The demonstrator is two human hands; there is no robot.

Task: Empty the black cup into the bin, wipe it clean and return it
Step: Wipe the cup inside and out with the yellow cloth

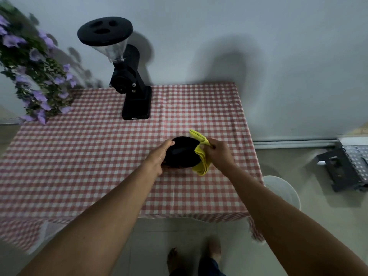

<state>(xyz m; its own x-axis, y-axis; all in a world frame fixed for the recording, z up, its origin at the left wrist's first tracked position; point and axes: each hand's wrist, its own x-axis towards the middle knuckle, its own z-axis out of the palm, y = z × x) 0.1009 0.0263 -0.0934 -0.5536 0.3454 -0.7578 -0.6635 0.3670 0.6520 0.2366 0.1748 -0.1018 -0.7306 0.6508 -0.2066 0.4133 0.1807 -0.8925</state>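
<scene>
The black cup [182, 152] is held just above the checked tablecloth, right of the table's middle. My left hand [159, 156] grips its left side, thumb on the far rim. My right hand [218, 153] is shut on a folded yellow cloth [202, 156], which is pressed against the cup's right rim and hangs down beside it. The cup's inside looks dark; I cannot tell whether anything is in it.
A black coffee grinder [129, 80] with a clear hopper stands at the back of the table [79, 156]. Purple flowers [33, 76] hang over the back left corner. A white bin [282, 192] stands on the floor by the table's right edge. A dark perforated rack [350, 166] lies farther right.
</scene>
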